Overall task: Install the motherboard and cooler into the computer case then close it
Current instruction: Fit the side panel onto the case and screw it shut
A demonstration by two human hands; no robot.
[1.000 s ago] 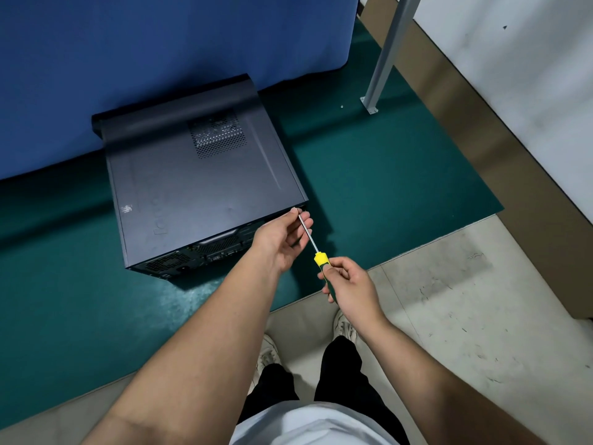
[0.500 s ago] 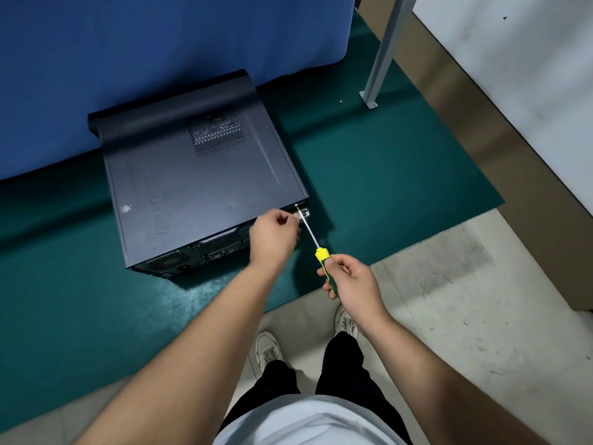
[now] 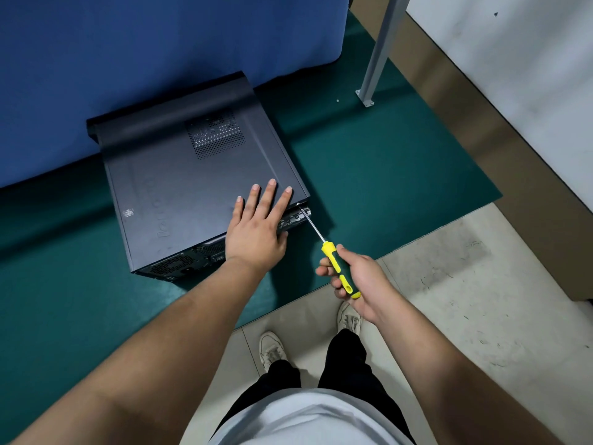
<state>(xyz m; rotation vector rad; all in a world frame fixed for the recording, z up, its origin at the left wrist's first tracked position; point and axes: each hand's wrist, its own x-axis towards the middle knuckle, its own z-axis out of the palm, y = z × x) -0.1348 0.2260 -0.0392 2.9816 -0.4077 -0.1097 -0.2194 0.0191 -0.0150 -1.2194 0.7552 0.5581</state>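
The computer case [image 3: 192,194] lay flat on the green table [image 3: 369,175], its closed side panel facing up, toward the back edge where a blue curtain [image 3: 160,43] hung. A perforated vent patch sat in the panel's far half, and the ported rear face pointed at the table's near edge. The left hand [image 3: 256,232] rested palm down on the panel at its near right corner, fingers [image 3: 269,200] straight and slightly spread, holding nothing, the thumb tucked over the edge against the rear face. Just right of it, the screwdriver [image 3: 333,261] ran at a slant, its metal tip meeting the case's rear right corner, where any screw was too small to make out. The right hand [image 3: 356,281] held the yellow-and-green handle off the table's near edge, fingers curled tight around it. Farther right, a grey metal post [image 3: 378,53] stood bolted near the table's far right corner.
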